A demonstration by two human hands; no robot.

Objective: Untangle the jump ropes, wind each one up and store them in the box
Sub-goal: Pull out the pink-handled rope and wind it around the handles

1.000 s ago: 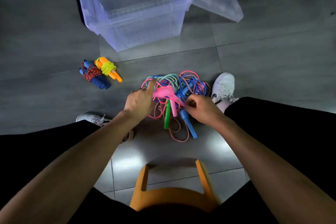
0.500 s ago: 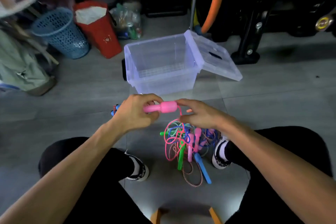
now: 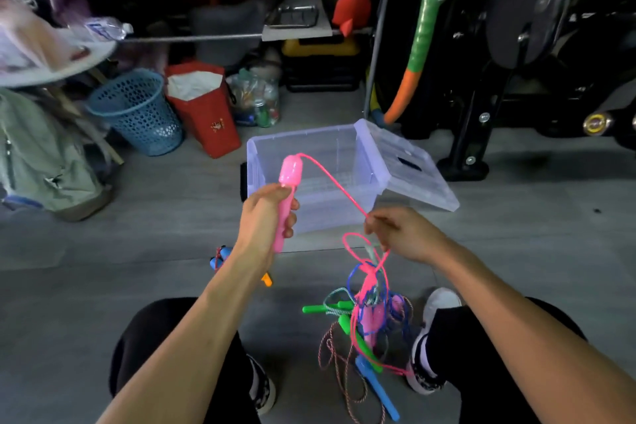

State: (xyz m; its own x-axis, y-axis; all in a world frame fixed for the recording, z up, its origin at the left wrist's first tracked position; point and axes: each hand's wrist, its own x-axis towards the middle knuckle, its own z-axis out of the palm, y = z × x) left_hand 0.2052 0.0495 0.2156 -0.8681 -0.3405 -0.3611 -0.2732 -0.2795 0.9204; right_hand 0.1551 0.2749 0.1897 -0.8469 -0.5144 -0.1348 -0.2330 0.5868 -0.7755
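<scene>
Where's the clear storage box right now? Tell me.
In the head view the clear storage box sits open on the floor at centre, just beyond both hands, its lid hanging off its right side and a red bag at its left.

Both bare forearms reach forward from the lower corners. The left hand (image 3: 266,217) is raised, knuckles toward the camera, fingers curled in a firm grip round a pink handle (image 3: 288,193) (held roughly upright). The right hand (image 3: 406,234) sits slightly lower, fingertips pinching the pink cord (image 3: 335,182) running from that handle.
</scene>
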